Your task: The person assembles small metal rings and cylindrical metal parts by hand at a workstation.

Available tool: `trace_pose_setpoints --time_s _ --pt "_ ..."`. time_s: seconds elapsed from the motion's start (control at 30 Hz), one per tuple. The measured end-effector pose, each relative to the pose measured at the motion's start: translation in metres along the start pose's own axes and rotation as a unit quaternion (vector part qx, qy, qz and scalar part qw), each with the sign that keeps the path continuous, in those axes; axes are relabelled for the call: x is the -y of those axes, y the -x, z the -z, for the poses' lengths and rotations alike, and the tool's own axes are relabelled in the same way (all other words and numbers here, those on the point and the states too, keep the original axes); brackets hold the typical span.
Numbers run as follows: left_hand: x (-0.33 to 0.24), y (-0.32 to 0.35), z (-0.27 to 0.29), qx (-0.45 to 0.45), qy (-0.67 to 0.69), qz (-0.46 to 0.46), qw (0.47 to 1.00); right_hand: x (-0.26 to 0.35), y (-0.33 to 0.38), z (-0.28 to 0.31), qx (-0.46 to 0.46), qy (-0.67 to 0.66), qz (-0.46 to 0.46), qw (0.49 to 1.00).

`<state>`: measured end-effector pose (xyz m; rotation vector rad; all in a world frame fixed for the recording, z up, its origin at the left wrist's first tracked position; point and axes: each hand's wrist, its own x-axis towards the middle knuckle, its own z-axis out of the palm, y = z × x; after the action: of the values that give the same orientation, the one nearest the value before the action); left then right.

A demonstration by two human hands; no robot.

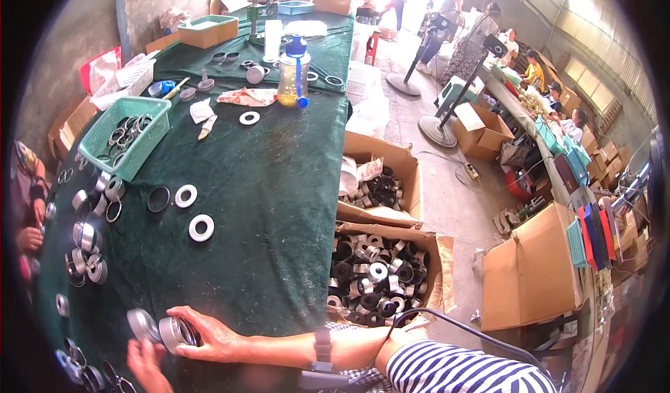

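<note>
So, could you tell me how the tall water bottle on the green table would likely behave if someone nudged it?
The water bottle stands upright, tall and narrow, so a push near its blue cap would probably tip it. The amber liquid fills only the lower part, which may steady it somewhat. The green cloth under it probably grips, so it likely tips rather than slides.
</note>
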<state>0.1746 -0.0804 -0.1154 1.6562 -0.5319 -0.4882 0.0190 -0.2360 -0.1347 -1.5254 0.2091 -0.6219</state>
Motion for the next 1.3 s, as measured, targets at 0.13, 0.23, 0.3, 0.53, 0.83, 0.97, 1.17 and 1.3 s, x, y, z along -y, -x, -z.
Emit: trace_pose_setpoints --time_s 0.13,0.23,0.3,0.53,0.83,0.97,1.17,1.3 --pt "-0.04 0.096 -0.033 0.002 0.068 0.106 0.992 0.004 0.009 -0.005 0.058 -0.032 -0.001 0.998" --pt "-0.051 0.13 -0.036 -0.049 0.109 0.096 0.988 0.024 0.031 -0.013 0.125 -0.078 0.009 0.989" --pt "-0.046 0.147 -0.031 -0.054 0.073 0.073 0.993 0.027 0.046 -0.021 0.116 -0.091 0.019 0.989" --pt "-0.05 0.184 -0.031 -0.064 -0.072 0.044 0.994 0.04 0.08 -0.02 0.161 -0.13 0.002 0.978" --pt "-0.043 0.206 -0.019 -0.137 0.049 0.075 0.986 0.059 0.077 -0.011 0.1 0.019 0.006 0.995" --pt "-0.044 0.22 -0.018 -0.121 0.091 -0.024 0.988 0.049 0.057 -0.001 -0.006 0.347 0.202 0.916" --pt "-0.06 0.242 -0.017 -0.165 -0.068 -0.099 0.979 0.079 0.099 -0.021 0.224 -0.146 -0.088 0.96" --pt "-0.064 0.241 -0.022 -0.127 -0.135 -0.132 0.974 0.084 0.112 -0.036 0.234 -0.302 -0.129 0.915"
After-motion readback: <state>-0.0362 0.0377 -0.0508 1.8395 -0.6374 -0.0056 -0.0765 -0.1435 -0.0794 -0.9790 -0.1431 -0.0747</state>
